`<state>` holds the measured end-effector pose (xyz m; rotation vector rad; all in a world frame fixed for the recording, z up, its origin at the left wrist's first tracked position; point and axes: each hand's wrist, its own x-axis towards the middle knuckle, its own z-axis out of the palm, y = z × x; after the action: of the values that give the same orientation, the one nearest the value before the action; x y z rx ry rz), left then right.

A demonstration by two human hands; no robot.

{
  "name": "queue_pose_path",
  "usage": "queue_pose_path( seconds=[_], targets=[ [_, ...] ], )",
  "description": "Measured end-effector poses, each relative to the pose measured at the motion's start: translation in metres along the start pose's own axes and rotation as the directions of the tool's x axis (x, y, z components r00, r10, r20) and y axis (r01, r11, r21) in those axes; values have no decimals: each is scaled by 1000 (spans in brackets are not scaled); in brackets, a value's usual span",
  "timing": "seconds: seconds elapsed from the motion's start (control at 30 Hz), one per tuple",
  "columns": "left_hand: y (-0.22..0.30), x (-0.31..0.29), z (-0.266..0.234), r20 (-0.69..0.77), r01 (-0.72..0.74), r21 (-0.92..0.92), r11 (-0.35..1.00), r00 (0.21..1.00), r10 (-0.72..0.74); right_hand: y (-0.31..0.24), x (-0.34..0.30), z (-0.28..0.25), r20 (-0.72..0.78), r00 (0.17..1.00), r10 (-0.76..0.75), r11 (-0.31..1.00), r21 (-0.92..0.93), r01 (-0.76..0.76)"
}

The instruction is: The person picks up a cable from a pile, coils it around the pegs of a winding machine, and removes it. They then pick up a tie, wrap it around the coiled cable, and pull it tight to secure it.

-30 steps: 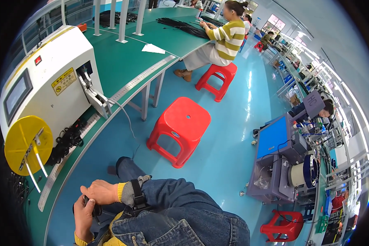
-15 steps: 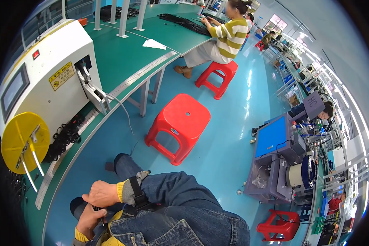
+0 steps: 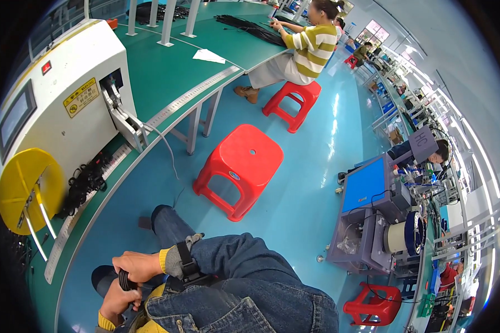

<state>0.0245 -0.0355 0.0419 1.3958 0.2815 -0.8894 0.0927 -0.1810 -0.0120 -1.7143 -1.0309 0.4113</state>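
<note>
Low at the left of the view, my two hands are closed around a small coil of black cable [image 3: 127,281]. My right hand [image 3: 140,267] grips its upper end, with a yellow cuff and a black strap at the wrist. Just below, my left hand [image 3: 116,298] wraps the lower part, fingers curled. Several dark loops show between the two hands; the rest of the coil is hidden by my fingers. Both hands are above my lap, off the table edge.
On the green table [image 3: 166,61] at left stand a white machine [image 3: 66,89] with a yellow reel [image 3: 30,188] and black cables [image 3: 86,186]. A red stool [image 3: 244,158] stands ahead. A co-worker [image 3: 311,44] sits farther off. A grey machine cart [image 3: 361,222] is at right.
The black coil now shows between my hands, where it was mostly covered before. My left hand has shifted slightly down, apart from the right. The whole view has moved a little.
</note>
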Motion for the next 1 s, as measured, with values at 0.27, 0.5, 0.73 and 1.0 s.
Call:
queue_pose_path(
  seconds=[0.27,0.5,0.73,1.0],
  targets=[
    [3,9,10,-141,134,183,974,984,-109,-9,-3,-11,105,988,-114,843,-515,152],
    [5,2,15,41,-224,144,964,975,220,-9,-1,-3,81,991,-110,871,-472,135],
    [-5,-3,-2,-97,-15,339,941,994,51,4,2,15,-39,991,-130,981,-147,123],
    [-18,25,1,-134,-49,140,989,989,68,-4,0,-3,57,990,-127,843,-519,138]
  ],
)
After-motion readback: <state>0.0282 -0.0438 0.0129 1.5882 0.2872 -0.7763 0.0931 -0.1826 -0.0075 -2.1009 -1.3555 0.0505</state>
